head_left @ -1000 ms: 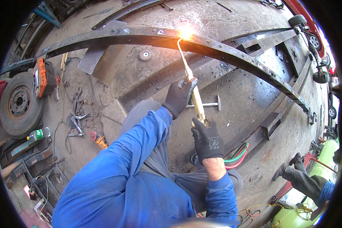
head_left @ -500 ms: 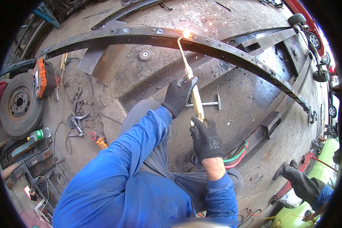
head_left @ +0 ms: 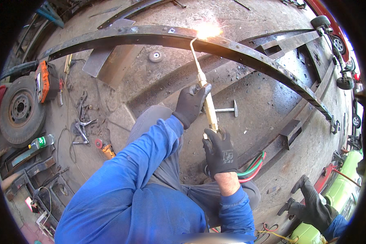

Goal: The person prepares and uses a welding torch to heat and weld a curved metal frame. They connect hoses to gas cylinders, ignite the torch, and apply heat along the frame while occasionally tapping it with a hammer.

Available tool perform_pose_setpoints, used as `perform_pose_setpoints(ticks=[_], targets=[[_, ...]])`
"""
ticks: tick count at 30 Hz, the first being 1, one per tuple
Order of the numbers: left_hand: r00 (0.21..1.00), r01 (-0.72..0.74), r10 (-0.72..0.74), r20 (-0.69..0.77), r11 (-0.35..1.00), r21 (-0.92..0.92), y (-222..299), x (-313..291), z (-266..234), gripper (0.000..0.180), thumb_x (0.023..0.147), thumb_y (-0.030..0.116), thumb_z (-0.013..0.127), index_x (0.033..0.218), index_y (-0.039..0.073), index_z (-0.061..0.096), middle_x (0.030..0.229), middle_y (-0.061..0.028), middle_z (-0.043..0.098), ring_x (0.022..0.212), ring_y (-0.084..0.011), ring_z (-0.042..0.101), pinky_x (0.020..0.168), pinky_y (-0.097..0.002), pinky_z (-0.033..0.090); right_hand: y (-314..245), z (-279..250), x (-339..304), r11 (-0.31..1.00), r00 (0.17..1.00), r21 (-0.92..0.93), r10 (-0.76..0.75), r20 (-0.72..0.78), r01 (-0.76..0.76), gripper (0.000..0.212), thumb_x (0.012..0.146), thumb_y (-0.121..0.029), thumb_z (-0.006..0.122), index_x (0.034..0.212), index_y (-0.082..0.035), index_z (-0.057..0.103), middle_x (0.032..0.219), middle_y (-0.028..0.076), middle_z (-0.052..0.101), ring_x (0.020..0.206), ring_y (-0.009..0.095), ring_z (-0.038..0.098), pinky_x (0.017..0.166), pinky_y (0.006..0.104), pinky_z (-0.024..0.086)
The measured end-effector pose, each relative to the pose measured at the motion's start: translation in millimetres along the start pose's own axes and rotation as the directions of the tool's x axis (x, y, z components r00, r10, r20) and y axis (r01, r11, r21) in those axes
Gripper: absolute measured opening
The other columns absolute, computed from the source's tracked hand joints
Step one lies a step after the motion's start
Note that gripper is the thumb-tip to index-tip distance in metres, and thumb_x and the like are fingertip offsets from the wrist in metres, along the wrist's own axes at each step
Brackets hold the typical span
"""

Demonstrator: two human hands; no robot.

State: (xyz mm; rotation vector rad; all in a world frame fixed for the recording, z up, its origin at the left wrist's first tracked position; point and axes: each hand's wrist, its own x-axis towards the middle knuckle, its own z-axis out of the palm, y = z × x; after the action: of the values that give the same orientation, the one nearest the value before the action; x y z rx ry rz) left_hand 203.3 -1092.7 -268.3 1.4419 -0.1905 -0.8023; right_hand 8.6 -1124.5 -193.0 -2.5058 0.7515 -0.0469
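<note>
A brass cutting torch points away from me, its bent tip at the top face of a long steel beam. Bright flame and sparks burst where tip and beam meet. My left hand, in a dark glove, is wrapped around the torch's front part. My right hand, gloved too, grips the rear end by the valves. Green and red hoses run out beside that wrist. A chipping hammer lies on the floor right of the torch, its handle partly hidden behind it.
To the left are a tyre on a rim, an orange case, a plastic bottle, an angle grinder and loose hand tools. A small wheel lies near the beam. Another person's legs show at lower right.
The glow at the torch tip has grown into a much larger burst of sparks. My hands keep their hold almost unmoved. The other person's legs have shifted, with both feet now apart.
</note>
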Motion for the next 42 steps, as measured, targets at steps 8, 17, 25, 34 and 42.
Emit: perform_pose_setpoints(ticks=[8,17,25,34,42], targets=[[1.0,-0.006,0.006,0.021,1.0,0.001,-1.5,2.3,-3.1,0.04,0.104,0.045,0.07,0.098,0.005,0.069,0.079,-0.001,0.064,0.067,-0.0063,0.058,0.061,-0.0259,0.049,4.2,4.5,0.3,0.998,1.0,-0.055,-0.01,0.022,0.011,0.042,0.096,-0.02,0.076,0.136,-0.025,0.066,0.138,0.022,0.059,0.109,0.044,0.071,0.086,0.0501,0.061],[0.999,0.026,-0.025,0.041,0.999,-0.033,-2.4,4.6,-3.7,0.04,0.105,0.045,0.069,0.097,0.006,0.068,0.079,-0.0008,0.064,0.068,-0.0064,0.059,0.061,-0.0258,0.05,3.9,6.4,1.6,0.999,1.0,-0.037,-0.017,0.017,0.018,0.042,0.096,-0.019,0.074,0.137,-0.022,0.065,0.137,0.022,0.059,0.112,0.043,0.07,0.088,0.0497,0.061],[0.998,0.002,-0.002,0.066,1.0,0.001,0.5,3.9,-5.8,0.039,0.105,0.045,0.068,0.099,0.007,0.069,0.08,-0.0008,0.064,0.068,-0.0068,0.06,0.062,-0.0257,0.051,1.6,4.4,3.5,0.999,1.0,-0.051,-0.013,0.024,0.015,0.041,0.097,-0.018,0.074,0.137,-0.021,0.065,0.138,0.022,0.058,0.113,0.043,0.07,0.088,0.0495,0.06],[0.998,0.018,-0.017,0.068,1.0,-0.023,-4.1,6.7,-5.1,0.039,0.105,0.044,0.068,0.1,0.005,0.069,0.081,-0.0015,0.065,0.069,-0.0063,0.06,0.062,-0.0258,0.051,-0.1,3.6,3.1,0.998,1.0,-0.059,0.003,0.018,-0.002,0.035,0.097,-0.023,0.073,0.131,-0.019,0.07,0.133,0.019,0.063,0.111,0.036,0.071,0.089,0.049,0.055],[0.998,0.029,-0.027,0.053,0.999,-0.031,1.2,3.7,-4.2,0.037,0.105,0.042,0.069,0.1,0.005,0.07,0.079,0.0002,0.063,0.067,-0.0054,0.055,0.059,-0.0256,0.047,0.4,3.1,3.0,1.0,0.999,-0.019,0.015,0.047,-0.014,0.042,0.097,-0.019,0.074,0.137,-0.022,0.066,0.139,0.021,0.058,0.112,0.043,0.07,0.088,0.0497,0.061]])
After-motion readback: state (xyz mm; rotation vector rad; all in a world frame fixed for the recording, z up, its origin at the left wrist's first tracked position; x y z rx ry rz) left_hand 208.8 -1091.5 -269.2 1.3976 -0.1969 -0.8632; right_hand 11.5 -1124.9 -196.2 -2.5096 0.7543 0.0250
